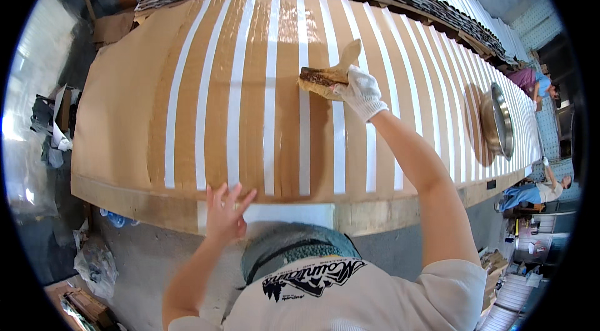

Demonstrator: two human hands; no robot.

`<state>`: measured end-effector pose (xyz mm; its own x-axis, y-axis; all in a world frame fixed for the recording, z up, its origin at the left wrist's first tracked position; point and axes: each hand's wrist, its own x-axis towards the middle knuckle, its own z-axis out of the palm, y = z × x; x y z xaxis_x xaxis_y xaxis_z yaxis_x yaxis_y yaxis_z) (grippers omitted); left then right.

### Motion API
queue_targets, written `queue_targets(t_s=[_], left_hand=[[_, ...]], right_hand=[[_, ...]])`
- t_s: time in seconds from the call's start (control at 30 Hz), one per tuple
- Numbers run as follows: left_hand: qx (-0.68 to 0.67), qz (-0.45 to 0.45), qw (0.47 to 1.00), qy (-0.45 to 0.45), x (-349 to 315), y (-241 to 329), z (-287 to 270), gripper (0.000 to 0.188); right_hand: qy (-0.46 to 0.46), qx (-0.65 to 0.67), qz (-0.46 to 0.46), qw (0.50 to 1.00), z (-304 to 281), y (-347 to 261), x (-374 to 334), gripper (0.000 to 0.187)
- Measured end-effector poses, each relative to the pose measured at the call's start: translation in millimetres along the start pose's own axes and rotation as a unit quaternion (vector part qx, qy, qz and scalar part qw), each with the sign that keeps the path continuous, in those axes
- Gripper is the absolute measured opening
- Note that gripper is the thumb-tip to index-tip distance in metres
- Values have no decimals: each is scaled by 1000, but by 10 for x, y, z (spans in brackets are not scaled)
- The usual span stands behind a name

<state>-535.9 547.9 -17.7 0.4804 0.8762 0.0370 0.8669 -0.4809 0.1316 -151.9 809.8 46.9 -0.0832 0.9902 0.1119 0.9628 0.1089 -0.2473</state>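
Though apart from the handheld brush (324, 79), a metal basin (490, 121), contents unclear.

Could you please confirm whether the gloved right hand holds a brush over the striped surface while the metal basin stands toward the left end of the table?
Not quite: the head view shows the metal basin toward the right end of the table, not the left. The gloved right hand does hold a brush over the striped surface.
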Motion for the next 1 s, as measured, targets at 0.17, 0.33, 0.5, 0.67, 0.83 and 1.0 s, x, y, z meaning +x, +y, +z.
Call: queue_targets(t_s=[0.17, 0.33, 0.5, 0.67, 0.83, 1.0], left_hand=[[4, 7, 999, -50, 63, -33, -68, 82], [-39, -2, 997, -73, 27, -39, 66, 79], [-68, -138, 949, -275, -501, 58, 618, 79], [-70, -140, 980, -125, -159, 59, 401, 52], [-23, -52, 997, -59, 28, -57, 324, 55], [40, -6, 999, -26, 248, -21, 97, 56]], right_hand=[[2, -19, 5, 1000, 16, 109, 1341, 42], [30, -16, 16, 999, 310, 401, 2555, 44], [43, -33, 7, 998, 718, 635, 3641, 56], [69, -52, 7, 996, 908, 866, 4148, 55], [205, -11, -25, 978, 568, 941, 4348, 51], [-110, 199, -207, 952, 273, 742, 4364, 45]])
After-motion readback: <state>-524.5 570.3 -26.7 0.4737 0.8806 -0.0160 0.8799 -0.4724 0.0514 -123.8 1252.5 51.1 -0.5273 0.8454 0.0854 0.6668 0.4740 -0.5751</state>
